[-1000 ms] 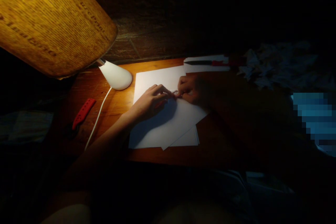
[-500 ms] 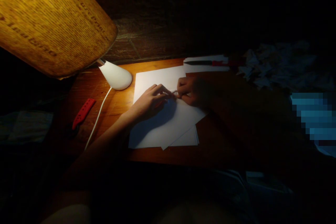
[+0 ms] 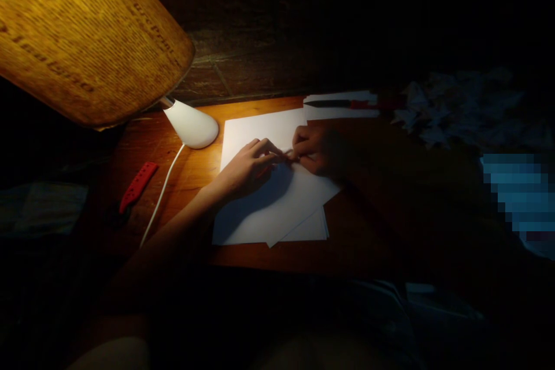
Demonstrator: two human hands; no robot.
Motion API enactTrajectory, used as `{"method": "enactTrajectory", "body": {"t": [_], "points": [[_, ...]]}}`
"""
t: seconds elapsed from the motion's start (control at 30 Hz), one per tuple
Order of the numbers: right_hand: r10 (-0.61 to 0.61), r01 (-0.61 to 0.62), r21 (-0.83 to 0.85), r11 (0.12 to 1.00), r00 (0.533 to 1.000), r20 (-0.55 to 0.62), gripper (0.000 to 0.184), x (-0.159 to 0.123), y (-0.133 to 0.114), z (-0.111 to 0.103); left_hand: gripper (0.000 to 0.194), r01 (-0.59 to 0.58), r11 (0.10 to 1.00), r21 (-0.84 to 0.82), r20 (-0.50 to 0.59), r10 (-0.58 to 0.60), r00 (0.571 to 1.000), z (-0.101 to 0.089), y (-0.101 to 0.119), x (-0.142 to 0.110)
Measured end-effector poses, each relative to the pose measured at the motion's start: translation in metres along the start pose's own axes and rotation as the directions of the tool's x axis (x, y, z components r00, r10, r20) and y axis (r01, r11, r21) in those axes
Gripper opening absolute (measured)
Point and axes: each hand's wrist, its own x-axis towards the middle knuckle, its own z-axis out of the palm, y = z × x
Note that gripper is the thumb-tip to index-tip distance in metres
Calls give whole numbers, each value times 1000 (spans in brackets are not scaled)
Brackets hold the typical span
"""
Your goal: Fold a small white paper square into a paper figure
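White sheets of paper lie overlapped at different angles on a wooden table. Over their upper part my left hand reaches in from the left, its fingers bent and the tips pinched on the paper. My right hand, mostly in shadow, is curled closed just to the right, its thumb and fingers pressed together on the same sheet. Between the two sets of fingertips the paper looks raised or creased, though the exact shape is hard to make out. The fingertips of both hands almost meet.
A lamp with a yellow-brown printed shade, white base and white cord stands at left. Near it lies a red-handled tool. A dark-bladed knife rests on more paper. Crumpled paper pieces are heaped at right.
Hardly anything differs. Both hands stay at the same spot on the paper, with only a slight shift of the fingers.
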Motion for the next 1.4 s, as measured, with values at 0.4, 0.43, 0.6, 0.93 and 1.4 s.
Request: {"method": "enactTrajectory", "body": {"t": [0.4, 0.43, 0.6, 0.93, 1.4], "points": [[82, -72, -118, 990, 993, 82, 15, 9, -7, 0, 34, 5, 1000, -2, 23, -5, 1000, 0, -1, 0], [83, -73, -120, 990, 993, 82, 15, 9, -7, 0, 34, 5, 1000, 3, 24, -5, 1000, 0, -1, 0], [76, -69, -129, 989, 996, 52, 22, 4, -8, 1, 34, 26, 999, 18, 32, -27, 999, 0, 1, 0], [77, -71, -157, 985, 997, 30, 27, 3, -9, 0, 39, 19, 998, 61, 51, -22, 998, -1, 1, 0], [97, -83, -207, 975, 994, 58, 18, 10, -11, 2, 38, 19, 999, 33, 34, -20, 999, 2, 0, -1]]}}
